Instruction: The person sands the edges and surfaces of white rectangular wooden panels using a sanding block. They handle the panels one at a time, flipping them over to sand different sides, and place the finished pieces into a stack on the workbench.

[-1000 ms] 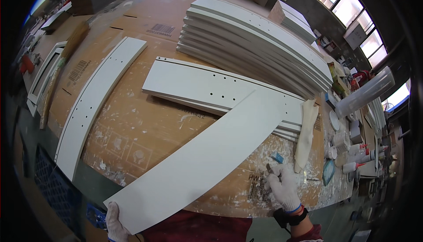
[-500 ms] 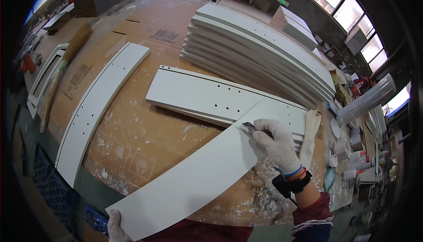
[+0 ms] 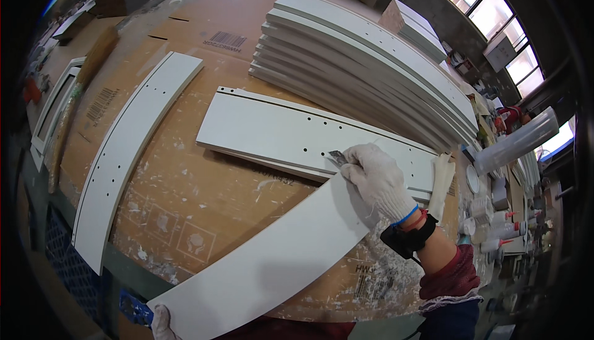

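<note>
A plain white board [image 3: 266,262] slants across in front of me, its near-left end in the grip of my gloved left hand [image 3: 162,322]. Only part of that hand shows at the lower edge. My gloved right hand [image 3: 375,178] is closed on a small scraper blade [image 3: 337,157], whose dark tip points left. The blade is at the board's far end, over the drilled white board [image 3: 266,119] lying behind; whether it touches either is unclear. Under this drilled board lie more boards, and the slanting board's far end overlaps its front side.
Cardboard [image 3: 167,216] with white flecks covers the table. A single drilled board [image 3: 133,148] lies at left, beside a straw brush [image 3: 93,74]. A tall board stack [image 3: 346,74] stands behind. At right are a clear plastic roll [image 3: 516,139], a pale cloth strip [image 3: 440,185] and red-tipped bottles [image 3: 495,244].
My right hand has moved up and slightly left with the scraper blade, from the slanting board's face to its far end. My left hand keeps hold of the near end.
</note>
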`<state>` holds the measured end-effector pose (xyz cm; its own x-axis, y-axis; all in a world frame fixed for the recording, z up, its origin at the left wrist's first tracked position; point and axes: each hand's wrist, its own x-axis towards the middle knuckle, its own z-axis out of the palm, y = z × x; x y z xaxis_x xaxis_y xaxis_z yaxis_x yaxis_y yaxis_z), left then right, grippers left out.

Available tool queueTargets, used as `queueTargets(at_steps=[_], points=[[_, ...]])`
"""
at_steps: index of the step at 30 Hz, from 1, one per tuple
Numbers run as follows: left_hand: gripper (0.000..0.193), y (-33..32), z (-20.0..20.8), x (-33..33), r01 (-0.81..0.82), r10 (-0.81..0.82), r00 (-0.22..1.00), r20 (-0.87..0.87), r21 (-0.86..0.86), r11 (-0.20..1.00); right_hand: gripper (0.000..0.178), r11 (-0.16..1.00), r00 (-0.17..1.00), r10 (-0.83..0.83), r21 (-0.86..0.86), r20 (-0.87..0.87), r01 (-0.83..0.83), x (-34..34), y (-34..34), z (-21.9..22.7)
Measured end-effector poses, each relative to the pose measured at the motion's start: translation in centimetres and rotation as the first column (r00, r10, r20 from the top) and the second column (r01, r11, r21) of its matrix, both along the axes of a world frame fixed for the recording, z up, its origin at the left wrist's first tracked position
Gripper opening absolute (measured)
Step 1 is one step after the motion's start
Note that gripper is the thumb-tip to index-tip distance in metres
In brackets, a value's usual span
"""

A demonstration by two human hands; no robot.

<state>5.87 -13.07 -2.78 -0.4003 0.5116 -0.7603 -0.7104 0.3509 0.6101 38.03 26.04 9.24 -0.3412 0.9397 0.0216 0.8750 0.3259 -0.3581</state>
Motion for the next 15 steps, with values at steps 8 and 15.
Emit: queueTargets(at_steps=[8, 15], points=[[0.048, 0.9, 0.5, 0.4, 0.011, -0.01, 1.0, -0.03, 0.013, 1.0, 0.018, 0.914, 0.932, -0.324, 0.306, 0.159, 0.266, 9.2, 6.5, 0.3], [0.048, 0.4, 0.2, 0.0, -0.052, 0.05, 0.998, 0.05, 0.045, 0.998, 0.018, 0.992, 0.987, 0.127, 0.018, -0.102, -0.126, 2.0, 0.1, 0.8]])
